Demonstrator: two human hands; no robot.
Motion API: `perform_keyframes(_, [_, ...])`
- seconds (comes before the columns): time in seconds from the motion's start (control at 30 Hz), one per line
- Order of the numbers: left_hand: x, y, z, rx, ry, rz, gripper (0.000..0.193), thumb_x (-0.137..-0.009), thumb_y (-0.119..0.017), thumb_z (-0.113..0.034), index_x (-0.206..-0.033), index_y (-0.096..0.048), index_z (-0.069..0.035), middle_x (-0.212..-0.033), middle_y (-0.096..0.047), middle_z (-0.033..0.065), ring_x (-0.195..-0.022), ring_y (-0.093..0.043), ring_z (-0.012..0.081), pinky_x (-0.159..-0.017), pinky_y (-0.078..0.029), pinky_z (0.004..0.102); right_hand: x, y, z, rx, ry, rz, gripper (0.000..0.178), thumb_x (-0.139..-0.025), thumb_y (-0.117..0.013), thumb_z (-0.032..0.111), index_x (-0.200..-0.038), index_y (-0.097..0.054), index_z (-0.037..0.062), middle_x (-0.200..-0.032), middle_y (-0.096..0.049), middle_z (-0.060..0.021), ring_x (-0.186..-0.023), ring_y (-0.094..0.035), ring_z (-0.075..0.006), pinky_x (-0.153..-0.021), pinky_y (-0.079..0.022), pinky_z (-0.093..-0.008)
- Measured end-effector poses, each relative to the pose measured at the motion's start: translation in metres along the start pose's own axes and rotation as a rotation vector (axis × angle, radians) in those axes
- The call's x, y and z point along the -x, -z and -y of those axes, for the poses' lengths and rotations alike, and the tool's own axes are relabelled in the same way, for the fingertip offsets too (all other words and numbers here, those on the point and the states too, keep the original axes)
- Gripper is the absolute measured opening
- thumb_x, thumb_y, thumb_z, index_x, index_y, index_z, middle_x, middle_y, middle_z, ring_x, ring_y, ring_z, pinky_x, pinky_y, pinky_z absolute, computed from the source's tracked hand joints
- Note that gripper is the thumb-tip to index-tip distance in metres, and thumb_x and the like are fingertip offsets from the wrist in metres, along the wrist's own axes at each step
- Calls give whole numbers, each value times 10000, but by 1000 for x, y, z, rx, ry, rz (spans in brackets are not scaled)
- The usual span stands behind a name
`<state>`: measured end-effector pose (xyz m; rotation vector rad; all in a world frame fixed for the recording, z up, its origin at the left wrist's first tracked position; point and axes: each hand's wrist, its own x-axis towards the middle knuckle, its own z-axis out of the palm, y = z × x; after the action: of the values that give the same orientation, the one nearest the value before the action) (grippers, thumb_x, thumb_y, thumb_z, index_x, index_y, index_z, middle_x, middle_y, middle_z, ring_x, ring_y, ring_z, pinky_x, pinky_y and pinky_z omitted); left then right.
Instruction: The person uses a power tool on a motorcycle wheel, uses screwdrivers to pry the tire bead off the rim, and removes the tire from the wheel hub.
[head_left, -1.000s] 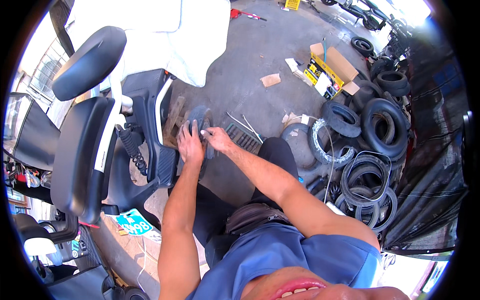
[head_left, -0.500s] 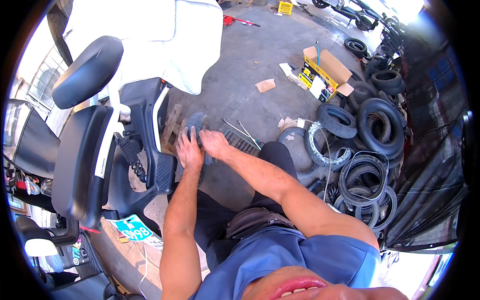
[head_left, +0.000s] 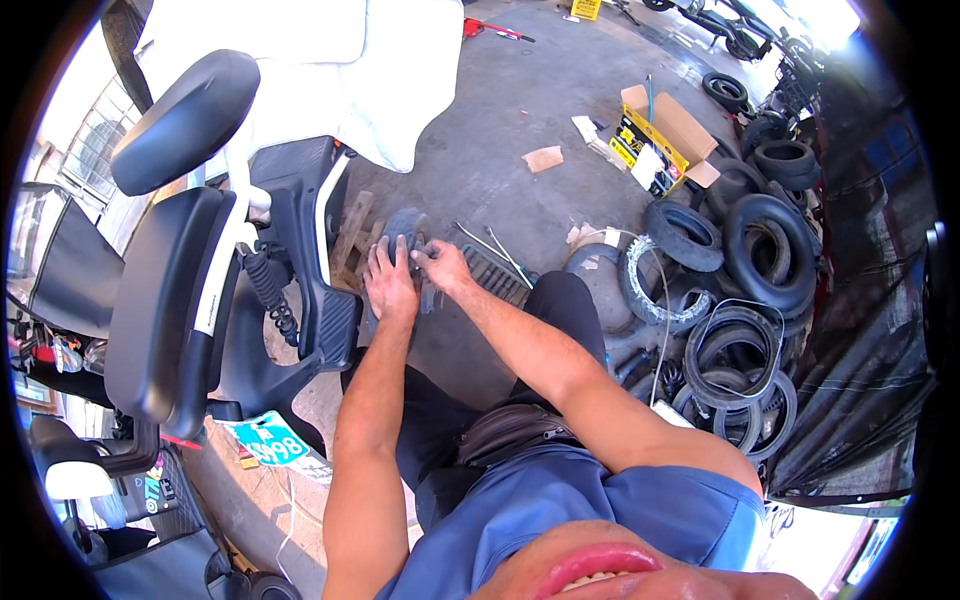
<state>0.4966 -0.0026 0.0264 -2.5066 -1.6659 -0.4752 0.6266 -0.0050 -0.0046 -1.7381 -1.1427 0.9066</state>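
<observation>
My left hand lies flat, fingers spread, pressing on a small dark tyre that stands on the concrete floor just beside the scooter's footboard. My right hand is right next to it, fingers pinched on the tyre's near edge, though I cannot tell exactly what they grip. A few thin metal rods lie on the floor just past my right hand. The scooter's black seat sits to my left. To my right is a heap of old tyres, and beyond them an open cardboard box.
</observation>
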Motion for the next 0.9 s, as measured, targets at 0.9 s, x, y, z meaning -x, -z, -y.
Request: perform_keyframes(0.9, [0, -4, 9, -7, -218, -14, 195, -862, -704, -217, -1022, -771, -129, -1556, -434, 102, -1519, -286, 317, -1248, -236, 506, 3, -9, -32, -334, 7, 40, 222, -927, -717, 175, -1031, -715, -21, -915, -745, -106, -820, -700, -158, -731, -575, -335])
